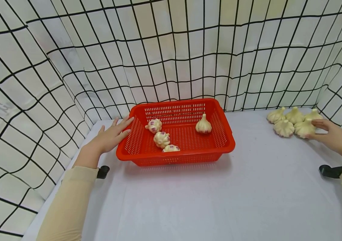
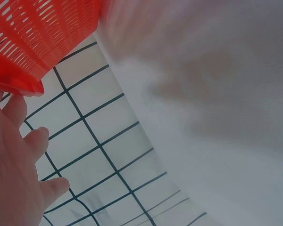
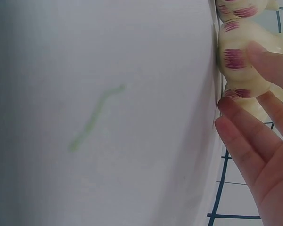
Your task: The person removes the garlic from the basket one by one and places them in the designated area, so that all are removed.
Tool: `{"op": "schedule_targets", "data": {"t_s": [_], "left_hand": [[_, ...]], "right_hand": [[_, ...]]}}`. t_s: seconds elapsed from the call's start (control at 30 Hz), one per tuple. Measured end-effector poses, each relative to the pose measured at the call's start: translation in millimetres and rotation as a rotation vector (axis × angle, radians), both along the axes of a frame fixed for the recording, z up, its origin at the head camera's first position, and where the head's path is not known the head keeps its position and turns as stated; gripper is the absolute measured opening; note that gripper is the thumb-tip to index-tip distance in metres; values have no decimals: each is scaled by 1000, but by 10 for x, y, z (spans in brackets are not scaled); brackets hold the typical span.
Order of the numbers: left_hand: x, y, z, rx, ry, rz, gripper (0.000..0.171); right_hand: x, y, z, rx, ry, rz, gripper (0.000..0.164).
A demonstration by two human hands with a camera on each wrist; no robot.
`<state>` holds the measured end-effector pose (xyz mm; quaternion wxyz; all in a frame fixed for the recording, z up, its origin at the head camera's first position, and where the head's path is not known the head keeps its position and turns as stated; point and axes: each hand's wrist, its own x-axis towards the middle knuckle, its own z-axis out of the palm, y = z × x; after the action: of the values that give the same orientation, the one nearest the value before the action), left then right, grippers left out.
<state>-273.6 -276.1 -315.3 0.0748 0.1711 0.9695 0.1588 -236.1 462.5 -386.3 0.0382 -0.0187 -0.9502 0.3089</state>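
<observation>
A red plastic basket [image 1: 175,159] stands on the table, with several garlic bulbs [image 1: 161,139] inside: a loose group at its left and one upright bulb [image 1: 203,126] at its right. My left hand [image 1: 110,135] rests its extended fingers on the basket's left rim; in the left wrist view the fingertips touch the rim [image 2: 19,87]. Far to the right, several more garlic bulbs [image 1: 284,128] sit close together. Among them, my right hand [image 1: 333,135] holds the front right bulb [image 1: 303,129] between thumb and fingers. Purple streaks show on this garlic bulb [image 3: 236,59] in the right wrist view.
A white cloth [image 1: 189,201] covers the table. Black netting [image 1: 189,60] over white sheets walls in the back and both sides, close behind the basket and the bulbs. A green mark [image 3: 96,117] shows on the white surface in the right wrist view.
</observation>
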Motion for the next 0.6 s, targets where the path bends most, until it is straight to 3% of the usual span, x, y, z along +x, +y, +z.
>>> {"op": "schedule_targets", "data": {"t_s": [0.6], "left_hand": [[-7,-11,-11,2,7,-1,66]], "right_hand": [[98,32,95,21,10,1,68]]}}
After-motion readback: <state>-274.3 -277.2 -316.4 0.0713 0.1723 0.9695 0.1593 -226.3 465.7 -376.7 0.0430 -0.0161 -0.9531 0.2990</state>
